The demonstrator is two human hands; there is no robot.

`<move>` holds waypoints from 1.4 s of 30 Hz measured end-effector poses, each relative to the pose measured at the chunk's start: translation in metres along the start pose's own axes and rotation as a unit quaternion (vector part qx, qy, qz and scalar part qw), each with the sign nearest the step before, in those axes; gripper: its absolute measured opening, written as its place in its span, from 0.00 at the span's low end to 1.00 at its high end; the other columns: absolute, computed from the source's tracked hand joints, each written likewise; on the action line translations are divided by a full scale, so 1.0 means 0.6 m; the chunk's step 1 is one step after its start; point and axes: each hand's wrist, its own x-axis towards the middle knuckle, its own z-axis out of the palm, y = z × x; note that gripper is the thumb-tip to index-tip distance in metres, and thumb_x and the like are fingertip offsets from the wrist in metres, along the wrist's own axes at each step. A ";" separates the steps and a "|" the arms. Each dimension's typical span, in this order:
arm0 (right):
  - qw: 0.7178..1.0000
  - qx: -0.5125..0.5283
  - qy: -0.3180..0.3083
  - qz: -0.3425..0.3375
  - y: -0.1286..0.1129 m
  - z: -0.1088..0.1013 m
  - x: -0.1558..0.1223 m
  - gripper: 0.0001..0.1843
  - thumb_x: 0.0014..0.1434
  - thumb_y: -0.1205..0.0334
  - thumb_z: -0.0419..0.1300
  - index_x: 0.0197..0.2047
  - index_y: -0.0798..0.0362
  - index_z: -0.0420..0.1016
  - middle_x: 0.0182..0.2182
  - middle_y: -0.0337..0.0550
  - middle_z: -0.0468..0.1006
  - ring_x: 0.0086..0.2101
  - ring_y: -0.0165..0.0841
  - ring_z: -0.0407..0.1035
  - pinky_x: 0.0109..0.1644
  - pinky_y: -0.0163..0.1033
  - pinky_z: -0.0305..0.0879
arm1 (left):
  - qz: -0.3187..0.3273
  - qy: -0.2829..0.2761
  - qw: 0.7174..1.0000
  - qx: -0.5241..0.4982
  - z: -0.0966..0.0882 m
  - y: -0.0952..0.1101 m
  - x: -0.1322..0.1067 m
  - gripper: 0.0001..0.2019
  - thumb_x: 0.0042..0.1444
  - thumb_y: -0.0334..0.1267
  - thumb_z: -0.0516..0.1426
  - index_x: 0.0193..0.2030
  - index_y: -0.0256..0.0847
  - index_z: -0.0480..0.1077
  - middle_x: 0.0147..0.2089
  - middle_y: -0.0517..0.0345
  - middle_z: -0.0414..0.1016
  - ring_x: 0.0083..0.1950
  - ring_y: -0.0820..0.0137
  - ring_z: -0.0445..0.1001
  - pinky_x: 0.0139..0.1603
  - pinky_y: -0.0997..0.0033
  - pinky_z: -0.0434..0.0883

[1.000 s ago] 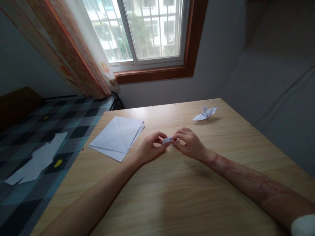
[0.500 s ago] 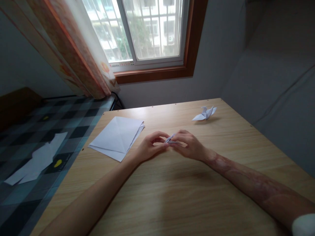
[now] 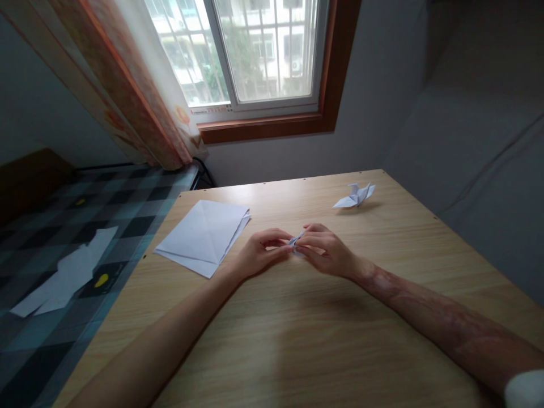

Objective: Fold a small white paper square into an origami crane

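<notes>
Between my two hands is a small folded piece of white paper, mostly hidden by the fingers. My left hand pinches its left side between thumb and fingers. From the other side, my right hand closes its thumb and fingertips on the same paper. Both hands are over the middle of the wooden table. Beyond my right hand, toward the far right corner, stands a folded white paper crane. Left of my left hand lies a stack of white paper sheets with a crease across the top one.
To the left, a bed with a checked cover adjoins the table and has white paper scraps on it. A window and a curtain are at the back. The wall borders the right side.
The fingers have shifted slightly on the folded paper, and less of it shows between them now. Both arms stay nearly in place, and the crane and sheets have not moved on the table.
</notes>
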 end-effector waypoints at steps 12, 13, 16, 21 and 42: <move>0.999 -0.025 0.009 0.032 -0.009 0.008 0.000 0.05 0.78 0.62 0.61 0.48 0.47 0.78 0.38 0.44 0.83 0.41 0.40 0.75 0.56 0.51 0.71 | 0.081 0.053 0.986 0.136 0.010 -0.007 -0.007 0.10 0.71 0.43 0.67 0.45 0.39 0.86 0.44 0.48 0.87 0.42 0.69 0.83 0.32 0.79 0.75; 0.999 -0.026 0.019 0.041 -0.010 0.009 -0.001 0.04 0.78 0.61 0.61 0.48 0.47 0.78 0.37 0.43 0.82 0.40 0.40 0.74 0.54 0.50 0.71 | 0.081 0.055 0.986 0.139 0.010 -0.008 -0.007 0.10 0.71 0.43 0.67 0.45 0.39 0.86 0.44 0.48 0.87 0.42 0.69 0.83 0.30 0.80 0.74; 0.996 -0.035 0.050 0.063 -0.010 0.011 -0.004 0.04 0.77 0.59 0.64 0.46 0.47 0.75 0.36 0.42 0.79 0.36 0.38 0.72 0.47 0.48 0.69 | 0.080 0.053 0.986 0.137 0.011 -0.008 -0.006 0.11 0.71 0.44 0.66 0.45 0.39 0.85 0.44 0.48 0.86 0.42 0.69 0.83 0.29 0.80 0.72; 0.993 -0.062 0.082 0.065 -0.017 0.006 0.000 0.06 0.74 0.58 0.66 0.49 0.47 0.74 0.38 0.43 0.77 0.39 0.41 0.71 0.46 0.48 0.68 | 0.081 0.055 0.986 0.138 0.013 0.001 -0.002 0.13 0.72 0.46 0.66 0.42 0.38 0.84 0.41 0.49 0.86 0.39 0.69 0.82 0.32 0.77 0.74; 0.985 0.042 0.017 0.166 0.003 0.005 0.003 0.15 0.79 0.51 0.59 0.44 0.48 0.84 0.38 0.43 0.86 0.44 0.41 0.76 0.55 0.47 0.70 | -0.028 0.041 0.998 0.045 0.006 0.007 -0.003 0.17 0.69 0.50 0.67 0.42 0.35 0.84 0.37 0.51 0.86 0.38 0.68 0.82 0.41 0.72 0.78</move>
